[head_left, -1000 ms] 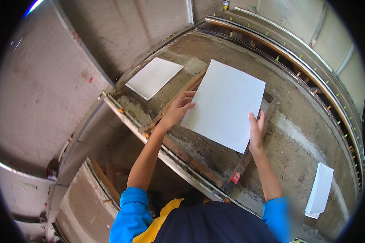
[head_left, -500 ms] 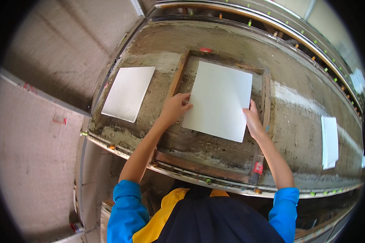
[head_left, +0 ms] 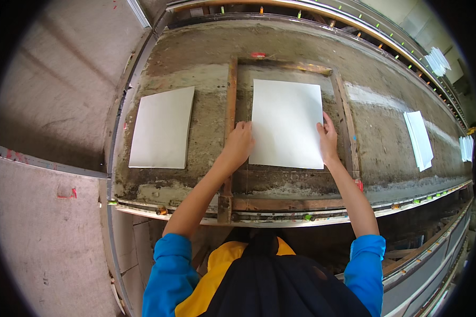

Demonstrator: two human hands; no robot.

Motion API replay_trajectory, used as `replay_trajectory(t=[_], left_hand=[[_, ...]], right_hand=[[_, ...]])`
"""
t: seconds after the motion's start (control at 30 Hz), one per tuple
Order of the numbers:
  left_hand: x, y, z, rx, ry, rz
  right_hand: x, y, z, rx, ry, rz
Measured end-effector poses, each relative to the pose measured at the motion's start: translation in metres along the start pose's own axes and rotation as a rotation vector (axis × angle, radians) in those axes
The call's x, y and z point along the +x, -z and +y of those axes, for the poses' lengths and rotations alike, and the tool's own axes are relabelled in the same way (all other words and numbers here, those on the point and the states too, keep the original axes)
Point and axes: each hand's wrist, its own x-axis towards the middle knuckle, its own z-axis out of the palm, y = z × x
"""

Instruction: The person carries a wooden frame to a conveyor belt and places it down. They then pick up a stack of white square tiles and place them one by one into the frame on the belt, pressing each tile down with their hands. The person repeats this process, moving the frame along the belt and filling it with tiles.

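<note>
A white sheet of paper (head_left: 286, 127), perhaps a stack, lies within a rectangular wooden frame (head_left: 231, 90) on a stained worktable. My left hand (head_left: 241, 141) has its fingers curled in at the sheet's left edge. At the opposite edge, my right hand (head_left: 328, 138) holds the paper between thumb and fingers. How thick the paper is between my hands cannot be made out. To the left of the frame sits a stack of white paper (head_left: 161, 129), which neither hand touches.
Fanned white sheets (head_left: 419, 140) lie to the right on the worktable (head_left: 378, 137), with more paper (head_left: 466, 148) beyond. Small green and orange pegs line a rail (head_left: 280, 219) along the near edge. Behind the table runs another pegged rail (head_left: 349, 27).
The view has shifted, and the paper now sits straighter within the frame. My left fingers, spread before, have closed in at the left edge; my right hand stays at the right edge.
</note>
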Motion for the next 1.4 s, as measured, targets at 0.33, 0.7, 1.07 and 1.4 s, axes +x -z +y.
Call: replay_trajectory(t=[0.33,0.7,1.07,1.4], left_hand=[[0.006,-0.011,-0.008,0.055,0.055,-0.055],[0.009,-0.014,-0.011,0.110,0.091,-0.094],[0.009,-0.011,-0.003,0.093,0.097,-0.094],[0.008,-0.015,0.005,0.083,0.132,-0.066]], right_hand=[[-0.009,-0.012,0.008,-0.156,-0.017,-0.021],[-0.001,-0.006,0.017,-0.070,-0.040,-0.013],[-0.002,-0.009,0.021,-0.141,-0.023,-0.017],[-0.013,-0.015,0.022,-0.467,0.130,0.111]])
